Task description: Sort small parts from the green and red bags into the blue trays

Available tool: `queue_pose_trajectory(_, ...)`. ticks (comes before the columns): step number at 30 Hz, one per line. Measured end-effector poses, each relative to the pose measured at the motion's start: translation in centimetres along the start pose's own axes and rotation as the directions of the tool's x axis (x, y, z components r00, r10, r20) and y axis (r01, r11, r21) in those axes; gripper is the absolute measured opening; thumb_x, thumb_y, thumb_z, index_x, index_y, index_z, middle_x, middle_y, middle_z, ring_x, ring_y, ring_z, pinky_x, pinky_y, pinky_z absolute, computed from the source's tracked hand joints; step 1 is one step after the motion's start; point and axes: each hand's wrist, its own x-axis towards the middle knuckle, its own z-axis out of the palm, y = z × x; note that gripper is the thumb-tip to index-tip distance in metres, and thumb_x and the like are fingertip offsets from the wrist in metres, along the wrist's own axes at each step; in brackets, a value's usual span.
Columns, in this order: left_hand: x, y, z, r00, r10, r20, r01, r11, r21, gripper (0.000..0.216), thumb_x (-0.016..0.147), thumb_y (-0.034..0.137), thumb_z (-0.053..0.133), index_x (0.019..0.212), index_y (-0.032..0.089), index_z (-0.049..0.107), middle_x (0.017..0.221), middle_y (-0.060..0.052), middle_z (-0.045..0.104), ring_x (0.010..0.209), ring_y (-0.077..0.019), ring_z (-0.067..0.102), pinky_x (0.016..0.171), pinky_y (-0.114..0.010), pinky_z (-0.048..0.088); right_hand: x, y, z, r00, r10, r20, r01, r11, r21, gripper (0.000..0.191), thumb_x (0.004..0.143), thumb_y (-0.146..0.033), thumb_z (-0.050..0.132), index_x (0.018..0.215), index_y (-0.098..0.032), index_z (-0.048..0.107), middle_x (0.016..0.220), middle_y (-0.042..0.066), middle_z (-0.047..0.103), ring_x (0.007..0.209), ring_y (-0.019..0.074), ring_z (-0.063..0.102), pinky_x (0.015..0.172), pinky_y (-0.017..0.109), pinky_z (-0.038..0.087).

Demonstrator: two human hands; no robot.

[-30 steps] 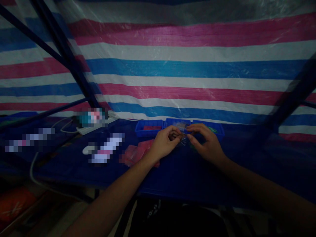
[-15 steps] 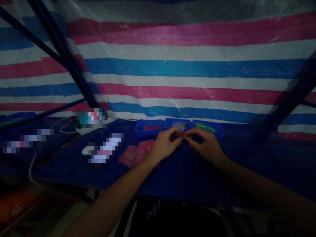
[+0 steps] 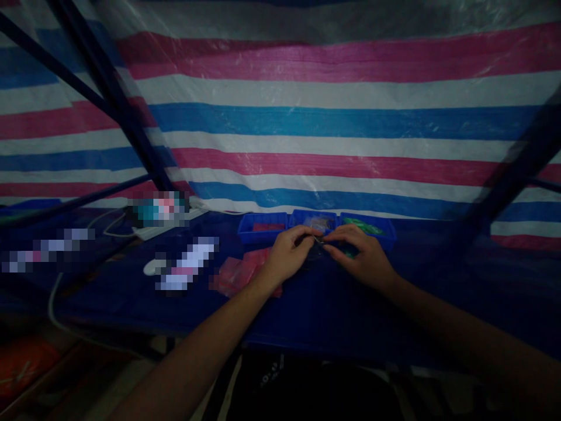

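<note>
My left hand [image 3: 290, 250] and my right hand [image 3: 360, 251] meet above the blue table, in front of three small bins. The fingertips of both pinch a small thin piece [image 3: 318, 239] with a pale edge, its kind too dark and small to make out. Beside my left wrist lie red plastic bags [image 3: 236, 275], partly covered by the forearm. Behind the hands stand a left blue bin [image 3: 263, 235] with flat red pieces, a middle blue bin [image 3: 312, 214] with clear-wrapped items, and a right blue bin [image 3: 388, 234] with green packets.
On the left of the table [image 3: 324, 316] are a white round object [image 3: 153, 267], a blurred-out phone-like slab [image 3: 188, 263] and a white power strip [image 3: 170, 225] with cables. Blue metal posts [image 3: 135, 140] rise at both sides. A striped plastic sheet [image 3: 333, 120] hangs behind.
My fingertips have drawn slightly apart, and the thin piece between them shows more, with a pale edge. The bins and red bags have stayed in place.
</note>
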Motion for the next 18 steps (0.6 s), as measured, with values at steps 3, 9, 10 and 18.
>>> queue_pose_trajectory(3, -0.10, 0.07, 0.22, 1.000, -0.019, 0.016, 0.020, 0.999, -0.034, 0.018, 0.095, 0.027, 0.061, 0.108, 0.018, 0.071, 0.102, -0.007, 0.075, 0.092, -0.0193, 0.070, 0.083, -0.033, 0.056, 0.06, 0.00, -0.11, 0.999, 0.033, -0.031, -0.033, 0.999, -0.005, 0.014, 0.091, -0.028, 0.069, 0.104, -0.028, 0.073, 0.102, 0.005, 0.073, 0.097, 0.0244, 0.067, 0.088, 0.043, 0.055)
queue_pose_trajectory(9, -0.28, -0.04, 0.59, 0.998, -0.012, 0.064, 0.018, 0.996, -0.088, 0.040, 0.088, 0.012, 0.067, 0.127, 0.021, 0.058, 0.103, -0.007, 0.075, 0.093, -0.0182, 0.073, 0.086, -0.034, 0.058, 0.12, 0.27, -0.05, 0.995, 0.091, -0.030, -0.091, 0.996, 0.026, 0.029, 0.091, -0.026, 0.067, 0.120, -0.026, 0.068, 0.112, 0.007, 0.071, 0.085, 0.0215, 0.067, 0.083, 0.041, 0.056)
queue_pose_trajectory(10, -0.33, 0.09, 0.63, 0.997, -0.009, 0.073, 0.016, 0.995, -0.096, 0.050, 0.087, 0.011, 0.067, 0.134, 0.023, 0.054, 0.102, -0.006, 0.075, 0.093, -0.0181, 0.073, 0.087, -0.034, 0.059, 0.06, 0.35, 0.04, 0.996, 0.088, 0.004, -0.088, 0.995, 0.040, 0.030, 0.092, -0.026, 0.066, 0.122, -0.027, 0.067, 0.113, 0.007, 0.072, 0.087, 0.0216, 0.068, 0.084, 0.041, 0.056)
queue_pose_trajectory(18, -0.51, 0.75, 0.31, 0.999, -0.025, 0.025, 0.024, 0.999, 0.029, 0.071, 0.089, 0.016, 0.069, 0.151, 0.029, 0.038, 0.103, -0.005, 0.077, 0.089, -0.0193, 0.075, 0.083, -0.034, 0.061, -0.25, 0.79, 0.18, 0.999, 0.037, 0.036, -0.038, 0.999, 0.019, 0.024, 0.093, -0.017, 0.059, 0.109, -0.028, 0.073, 0.108, 0.003, 0.076, 0.099, 0.0231, 0.072, 0.091, 0.042, 0.056)
